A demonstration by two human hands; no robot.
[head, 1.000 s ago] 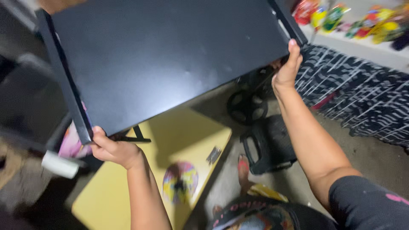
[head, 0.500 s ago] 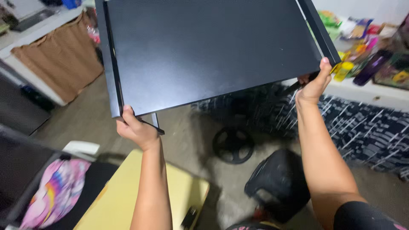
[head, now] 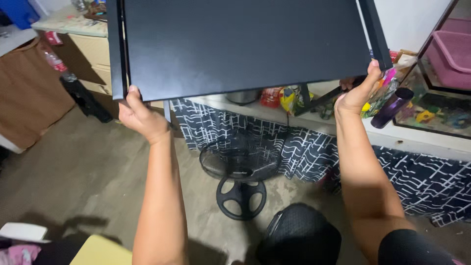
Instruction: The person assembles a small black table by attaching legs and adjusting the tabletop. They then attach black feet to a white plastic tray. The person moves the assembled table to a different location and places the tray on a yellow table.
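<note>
Head view, black board (head: 240,44) gripped (both fingers (head: 133,91))

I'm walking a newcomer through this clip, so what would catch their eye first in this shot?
First the big black tabletop filling the upper frame, held aloft by its near edge: the left hand grips its left corner, the right hand the right corner. Below it, a black floor fan stands on the grey floor, before a shelf draped in black-and-white patterned cloth.
</note>
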